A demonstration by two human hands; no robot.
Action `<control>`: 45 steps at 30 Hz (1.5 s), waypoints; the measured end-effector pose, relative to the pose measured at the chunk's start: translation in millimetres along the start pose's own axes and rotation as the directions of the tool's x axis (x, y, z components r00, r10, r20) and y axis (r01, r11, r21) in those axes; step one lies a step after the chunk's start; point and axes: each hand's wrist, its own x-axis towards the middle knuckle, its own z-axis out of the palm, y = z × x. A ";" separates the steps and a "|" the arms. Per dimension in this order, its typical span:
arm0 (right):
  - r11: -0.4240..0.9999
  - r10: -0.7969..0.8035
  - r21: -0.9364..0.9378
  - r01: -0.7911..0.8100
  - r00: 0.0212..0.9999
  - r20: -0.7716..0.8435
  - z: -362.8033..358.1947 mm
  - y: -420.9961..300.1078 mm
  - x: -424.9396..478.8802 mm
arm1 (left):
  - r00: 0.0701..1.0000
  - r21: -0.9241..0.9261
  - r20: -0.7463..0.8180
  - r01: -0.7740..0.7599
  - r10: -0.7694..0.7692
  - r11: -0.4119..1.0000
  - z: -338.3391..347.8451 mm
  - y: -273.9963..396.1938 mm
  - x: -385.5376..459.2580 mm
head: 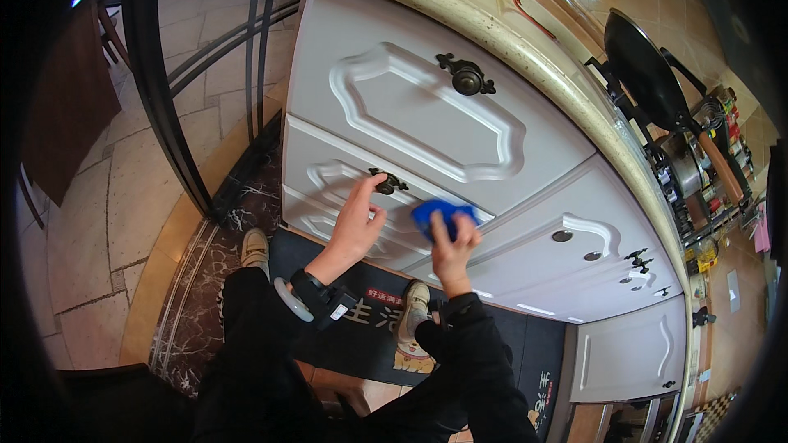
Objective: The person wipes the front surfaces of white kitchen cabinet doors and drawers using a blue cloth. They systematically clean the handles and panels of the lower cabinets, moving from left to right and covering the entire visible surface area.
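Note:
My right hand (pixel 454 249) holds a blue cloth (pixel 440 216), slightly blurred, close to the upper right part of a white drawer front (pixel 345 157). The fingertips of my left hand (pixel 354 221) touch or nearly touch that drawer's dark metal knob (pixel 388 182); the exact contact cannot be told. Above is a larger white drawer front (pixel 431 111) with a moulded frame and an ornate dark knob (pixel 468 78). Below, a further drawer front (pixel 320 224) is partly hidden by my left hand.
A speckled stone countertop edge (pixel 492 31) curves above the drawers. A black wok (pixel 643 67) stands on the stove at the right. A black-framed glass door (pixel 157 92) is at the left, and a dark floor mat (pixel 345 344) lies under my feet.

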 end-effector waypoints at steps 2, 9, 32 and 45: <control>0.995 -0.018 0.101 -0.008 0.965 0.260 -4.7 -8.3 -32.1 | 1.000 0.026 -0.010 -0.006 0.006 1.000 -3.8 -1.6 -1.2; 0.925 0.371 -0.032 -0.378 0.921 -0.120 -42.1 10.3 18.0 | 0.999 0.053 -0.028 -0.026 0.028 0.998 -8.3 1.4 -5.6; 0.876 0.470 -0.106 -0.471 0.882 -0.030 -36.5 -17.8 32.0 | 0.999 0.039 -0.036 0.001 0.000 0.999 9.5 -2.8 -5.9; 0.929 0.369 -0.072 -0.364 0.925 0.086 -35.4 -22.2 45.4 | 0.998 0.140 -0.063 -0.006 0.015 0.990 -0.3 -7.4 -9.2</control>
